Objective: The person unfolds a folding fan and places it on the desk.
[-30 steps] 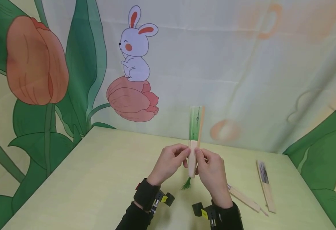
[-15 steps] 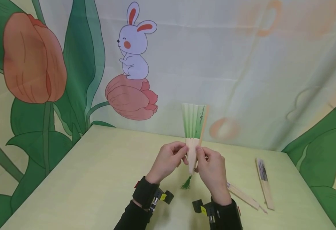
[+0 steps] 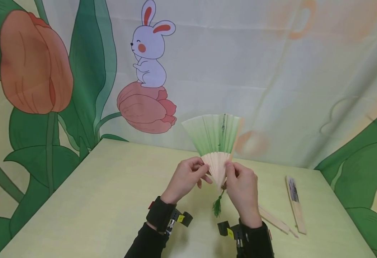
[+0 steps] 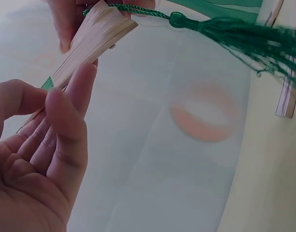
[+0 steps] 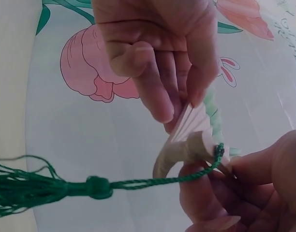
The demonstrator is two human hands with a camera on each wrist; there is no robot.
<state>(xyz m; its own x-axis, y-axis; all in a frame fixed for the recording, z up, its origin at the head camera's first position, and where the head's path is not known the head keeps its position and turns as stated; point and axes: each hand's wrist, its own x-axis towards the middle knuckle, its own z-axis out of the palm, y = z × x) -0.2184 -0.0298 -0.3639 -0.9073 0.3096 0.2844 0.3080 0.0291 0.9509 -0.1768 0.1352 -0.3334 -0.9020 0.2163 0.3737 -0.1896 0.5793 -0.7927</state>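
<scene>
A folding fan (image 3: 217,136) with a pale-to-deep green leaf and light wooden ribs is held upright above the table, partly spread. Dark script runs down its right half. My left hand (image 3: 188,175) pinches the left edge of the ribs between thumb and fingers, other fingers loosely curved behind. On the right edge, near the outer guard, my right hand (image 3: 243,186) grips the ribs. From the pivot hangs a green tassel (image 3: 217,207); it stretches across the right wrist view, where the stacked rib ends (image 5: 184,147) also show.
Two closed folding fans lie on the pale table (image 3: 111,200) to the right: one fan (image 3: 295,204) with a dark printed leaf, another fan (image 3: 275,220) partly hidden by my right hand. Behind the table hangs a cloth backdrop (image 3: 207,71) with tulips and a rabbit.
The green fan has spread from nearly folded to a wide wedge, its left edge swinging out to the left. My right hand has shifted slightly right; the tassel has swung right.
</scene>
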